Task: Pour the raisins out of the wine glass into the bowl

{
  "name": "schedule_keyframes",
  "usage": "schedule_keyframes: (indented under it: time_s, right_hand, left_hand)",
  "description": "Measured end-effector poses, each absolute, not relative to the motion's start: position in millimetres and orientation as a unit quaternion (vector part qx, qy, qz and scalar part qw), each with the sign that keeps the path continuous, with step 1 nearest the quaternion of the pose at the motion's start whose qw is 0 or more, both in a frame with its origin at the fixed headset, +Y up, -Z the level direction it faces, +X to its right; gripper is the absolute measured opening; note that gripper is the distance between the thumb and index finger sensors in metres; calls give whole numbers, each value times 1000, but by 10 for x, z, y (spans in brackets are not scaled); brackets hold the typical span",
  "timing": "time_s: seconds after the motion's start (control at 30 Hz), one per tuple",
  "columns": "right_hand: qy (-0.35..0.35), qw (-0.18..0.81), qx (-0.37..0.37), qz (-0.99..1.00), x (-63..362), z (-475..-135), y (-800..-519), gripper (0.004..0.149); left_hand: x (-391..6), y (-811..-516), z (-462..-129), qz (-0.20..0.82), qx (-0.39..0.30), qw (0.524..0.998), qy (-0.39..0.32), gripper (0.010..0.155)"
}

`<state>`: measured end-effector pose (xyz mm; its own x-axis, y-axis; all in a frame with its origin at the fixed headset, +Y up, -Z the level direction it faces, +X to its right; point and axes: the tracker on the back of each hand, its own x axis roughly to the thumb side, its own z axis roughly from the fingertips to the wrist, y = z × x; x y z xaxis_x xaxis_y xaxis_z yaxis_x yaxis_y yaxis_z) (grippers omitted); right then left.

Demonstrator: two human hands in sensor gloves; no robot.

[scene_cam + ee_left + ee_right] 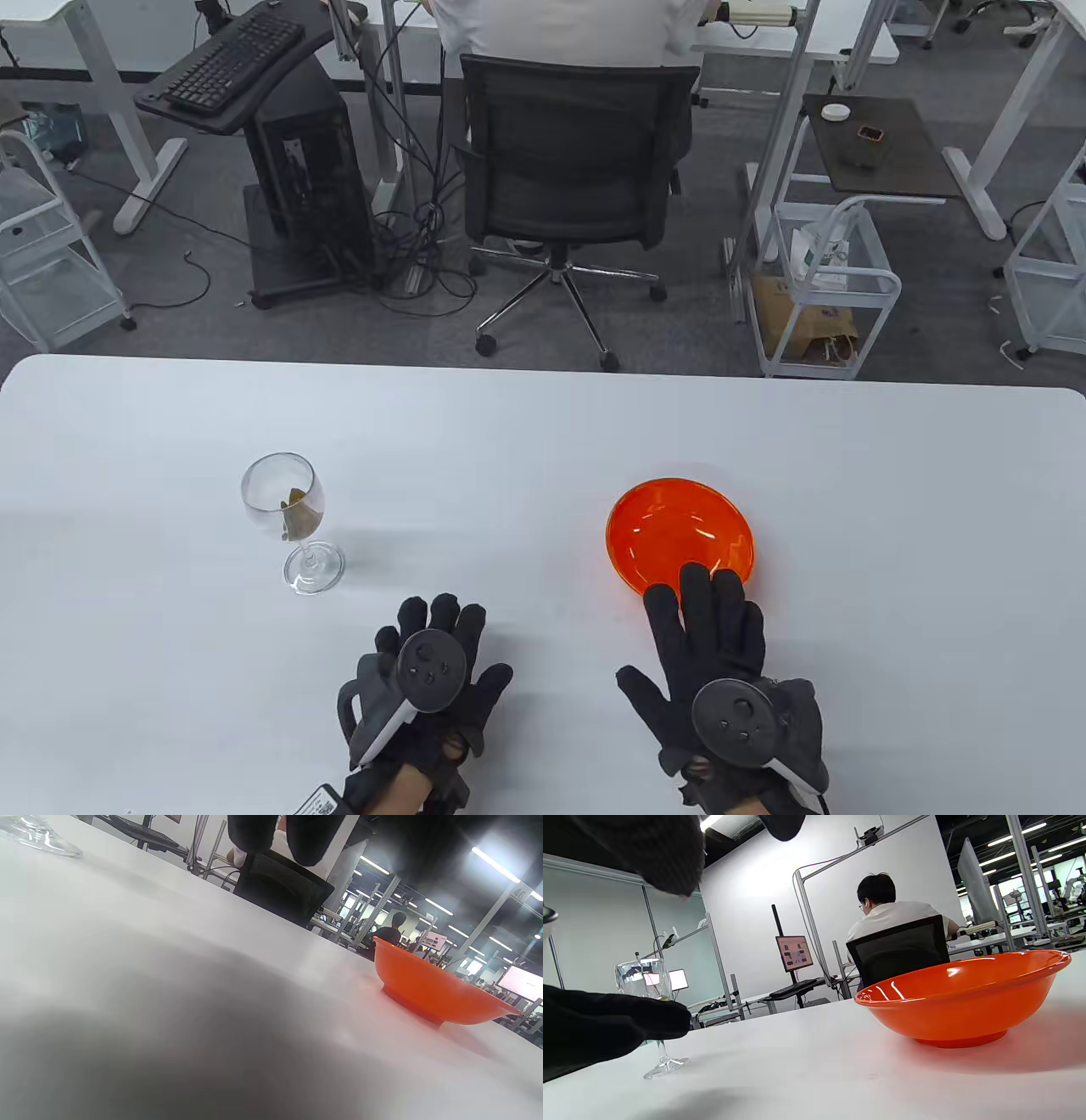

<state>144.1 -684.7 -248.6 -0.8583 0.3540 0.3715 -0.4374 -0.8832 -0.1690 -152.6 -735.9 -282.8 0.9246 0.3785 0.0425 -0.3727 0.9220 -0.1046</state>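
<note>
The glass (pixel 288 518) is seen upright on the left of the white tabletop (pixel 543 424), with raisins (pixel 301 514) heaped in its bowl; the orange bowl (pixel 679 539) is set well apart to its right. From above the bowl looks flat and shiny inside. Its footed base and flared wall are shown only by the right wrist view (pixel 963 1001), where the glass (pixel 647 1001) is partly covered by a gloved finger. In the left wrist view only the foot of the glass (pixel 40 836) is caught at the top corner, with the bowl (pixel 432 988) seen side-on.

The left hand (pixel 428 679) is laid on the tabletop near the foot of the glass, fingers loosely bent, nothing held. The right hand (pixel 721 671) is laid flat, its grip wide, fingers spread, the fingertips (pixel 696 581) overlapping the near rim of the bowl; whether the rim is touched cannot be told.

A seated person (pixel 895 912) and a chair (pixel 577 161) are seen beyond the tabletop.
</note>
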Motion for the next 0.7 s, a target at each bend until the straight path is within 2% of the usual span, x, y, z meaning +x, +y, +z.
schedule_keyframes:
  time_s: [0.7]
  right_hand:
    - [-96, 207, 154, 961, 1452, -2557, -6989, 81]
  left_hand:
    - [-1524, -7324, -2816, 194, -46, 980, -26, 77]
